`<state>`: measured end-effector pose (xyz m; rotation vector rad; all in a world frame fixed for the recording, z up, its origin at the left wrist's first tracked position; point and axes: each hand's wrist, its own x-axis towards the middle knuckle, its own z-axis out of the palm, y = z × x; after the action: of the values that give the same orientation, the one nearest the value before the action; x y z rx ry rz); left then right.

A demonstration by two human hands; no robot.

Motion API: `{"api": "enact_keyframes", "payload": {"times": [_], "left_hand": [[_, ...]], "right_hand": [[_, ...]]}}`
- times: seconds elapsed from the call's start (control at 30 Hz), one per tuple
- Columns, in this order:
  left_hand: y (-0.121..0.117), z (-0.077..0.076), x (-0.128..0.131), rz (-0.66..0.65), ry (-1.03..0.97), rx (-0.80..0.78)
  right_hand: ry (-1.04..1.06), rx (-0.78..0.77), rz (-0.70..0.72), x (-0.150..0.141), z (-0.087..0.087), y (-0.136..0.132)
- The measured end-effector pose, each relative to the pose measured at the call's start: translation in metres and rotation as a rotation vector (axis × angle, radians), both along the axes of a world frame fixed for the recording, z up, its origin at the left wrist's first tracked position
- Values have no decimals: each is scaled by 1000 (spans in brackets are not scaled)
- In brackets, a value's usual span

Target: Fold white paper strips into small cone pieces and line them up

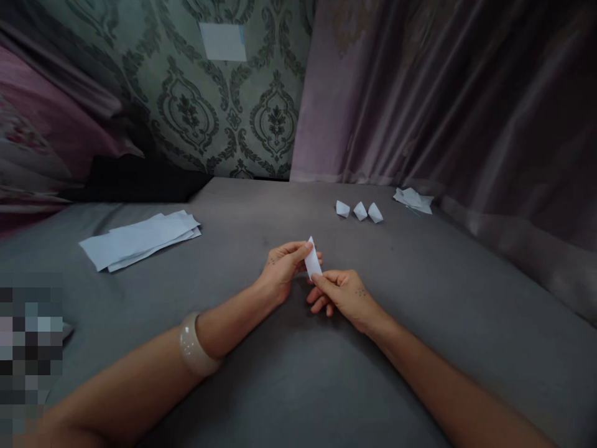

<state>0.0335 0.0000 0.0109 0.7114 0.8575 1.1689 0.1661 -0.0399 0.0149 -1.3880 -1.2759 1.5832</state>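
A small folded piece of white paper (313, 258) is held up between my two hands, above the grey cloth surface. My left hand (285, 264) pinches its upper end, with the thumb on the front and fingers behind. At the lower end, my right hand (342, 292) grips it between thumb and forefinger, the other fingers loosely curled below. The paper is narrow and comes to a point at the top. Beyond the hands, to the right, three small folded paper shapes (360, 211) stand in a row on the cloth.
Long white paper strips (144, 239) lie overlapping at the left. Several smaller paper pieces (413, 200) are heaped at the right, near the curtain (448, 93). A black cloth (144, 180) lies at the back left, before the patterned wall (224, 112). A pixelated patch covers the lower left.
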Motion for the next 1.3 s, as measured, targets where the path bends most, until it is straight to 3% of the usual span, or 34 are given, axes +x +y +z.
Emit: {"api": "enact_keyframes", "payload": {"times": [0.2, 0.5, 0.6, 0.83, 1.07, 1.3], "left_hand": [[2, 1, -2, -32, 14, -5], [-6, 0, 5, -85, 102, -17], [-5, -1, 5, -58, 101, -32], [-3, 0, 2, -67, 76, -46], [-2, 0, 1, -112, 58, -45], [-3, 1, 1, -160, 69, -21]], "right_hand": [[-150, 98, -18, 2, -7, 1], [-805, 565, -63, 7, -2, -6], [-906, 685, -53, 5, -4, -9], [-784, 654, -60, 6, -3, -8], [-514, 483, -82, 12, -5, 0], [-499, 432, -110, 14, -5, 2]]}}
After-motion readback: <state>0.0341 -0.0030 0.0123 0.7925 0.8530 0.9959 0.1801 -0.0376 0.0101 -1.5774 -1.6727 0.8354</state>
